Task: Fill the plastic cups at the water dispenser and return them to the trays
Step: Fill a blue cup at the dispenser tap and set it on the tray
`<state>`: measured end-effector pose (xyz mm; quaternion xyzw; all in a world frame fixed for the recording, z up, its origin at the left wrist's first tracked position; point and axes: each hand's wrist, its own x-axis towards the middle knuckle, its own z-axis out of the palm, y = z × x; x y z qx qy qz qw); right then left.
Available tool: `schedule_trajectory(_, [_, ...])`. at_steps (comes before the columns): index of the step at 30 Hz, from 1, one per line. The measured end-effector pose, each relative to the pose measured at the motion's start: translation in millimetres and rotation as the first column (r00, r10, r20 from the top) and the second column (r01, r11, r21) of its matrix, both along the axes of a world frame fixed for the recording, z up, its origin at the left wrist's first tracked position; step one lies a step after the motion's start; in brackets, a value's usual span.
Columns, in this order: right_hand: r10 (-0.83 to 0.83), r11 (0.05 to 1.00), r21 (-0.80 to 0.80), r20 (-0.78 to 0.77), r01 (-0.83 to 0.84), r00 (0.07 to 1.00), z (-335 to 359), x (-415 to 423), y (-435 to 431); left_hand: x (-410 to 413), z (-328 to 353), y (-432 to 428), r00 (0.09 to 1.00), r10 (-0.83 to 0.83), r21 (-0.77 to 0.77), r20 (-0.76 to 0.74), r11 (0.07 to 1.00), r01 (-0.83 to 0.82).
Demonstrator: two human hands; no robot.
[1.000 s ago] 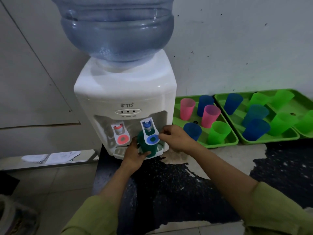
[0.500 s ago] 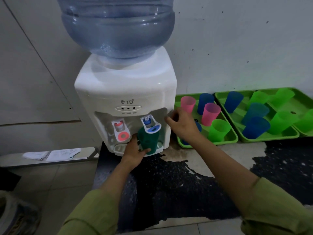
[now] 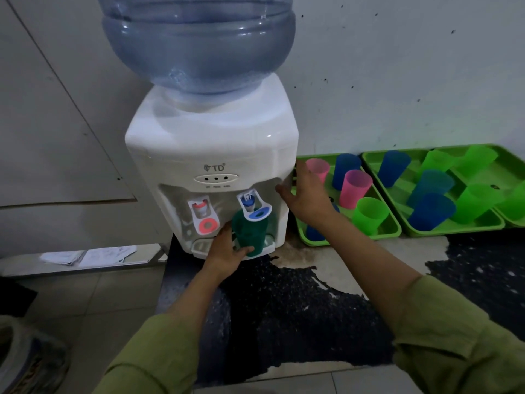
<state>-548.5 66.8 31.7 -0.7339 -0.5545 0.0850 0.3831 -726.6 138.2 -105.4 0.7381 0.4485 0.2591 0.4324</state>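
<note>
A white water dispenser (image 3: 210, 143) with a big blue bottle (image 3: 199, 44) stands on the dark worn counter. My left hand (image 3: 224, 251) grips a dark green cup (image 3: 250, 233) upright on the drip tray, under the blue tap (image 3: 254, 207). My right hand (image 3: 306, 194) is spread open against the dispenser's right side, away from the tap. To the right, a green tray (image 3: 389, 231) holds pink, blue and green cups. A second green tray (image 3: 454, 231) holds blue and green cups.
A red tap (image 3: 204, 216) sits left of the blue one. A third green tray edge (image 3: 514, 223) shows at the far right. Papers (image 3: 85, 255) lie on a low ledge at the left. The counter surface (image 3: 284, 294) is peeled and patchy.
My right hand left the blue tap lever and moved up and right to the dispenser's side. The lever sprang back up. My left hand still holds the green cup in place.
</note>
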Motion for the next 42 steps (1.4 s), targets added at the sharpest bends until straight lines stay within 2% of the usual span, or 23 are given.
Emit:
schedule_trajectory(12, [-0.019, 1.000, 0.023, 0.003, 0.019, 1.000, 1, -7, -4, 2, 1, 0, 1.000, 0.010, -0.043, 0.022, 0.999, -0.009])
schedule_trajectory(23, [-0.051, 0.998, -0.030, -0.044, 0.050, 0.998, 4, -8, -7, 4, 1, 1, 1.000, 0.023, -0.059, 0.014, 0.998, -0.022])
schedule_trajectory(25, [-0.088, 0.995, -0.042, -0.001, 0.088, 0.996, 4, -8, -9, 4, 2, 0, 1.000, 0.021, -0.057, 0.017, 0.998, -0.020])
schedule_trajectory(29, [-0.249, 0.968, 0.025, 0.201, 0.250, 0.947, 10, -13, -15, 3, 2, -1, 0.999, 0.011, -0.062, 0.040, 0.998, -0.009])
schedule_trajectory(30, [-0.250, 0.967, 0.012, 0.221, 0.253, 0.943, 11, -16, -17, 3, 2, -1, 0.999, 0.006, -0.055, 0.038, 0.998, -0.003])
schedule_trajectory(32, [-0.182, 0.967, -0.132, 0.237, 0.218, 0.954, 13, -21, -18, 2, 2, -1, 1.000, 0.002, -0.034, 0.030, 0.999, -0.001])
schedule_trajectory(35, [-0.043, 0.933, -0.353, 0.066, 0.064, 0.997, 13, -31, -14, 2, 1, -1, 1.000, 0.016, -0.015, 0.019, 1.000, -0.015])
schedule_trajectory(38, [-0.021, 0.926, -0.377, -0.116, -0.024, 0.993, 9, -33, -7, 1, -1, 0, 1.000, 0.023, -0.007, 0.018, 1.000, -0.023])
schedule_trajectory(42, [-0.037, 0.913, -0.406, -0.157, -0.031, 0.987, -7, -30, -5, 1, -3, 2, 1.000, 0.013, 0.004, 0.000, 1.000, -0.013])
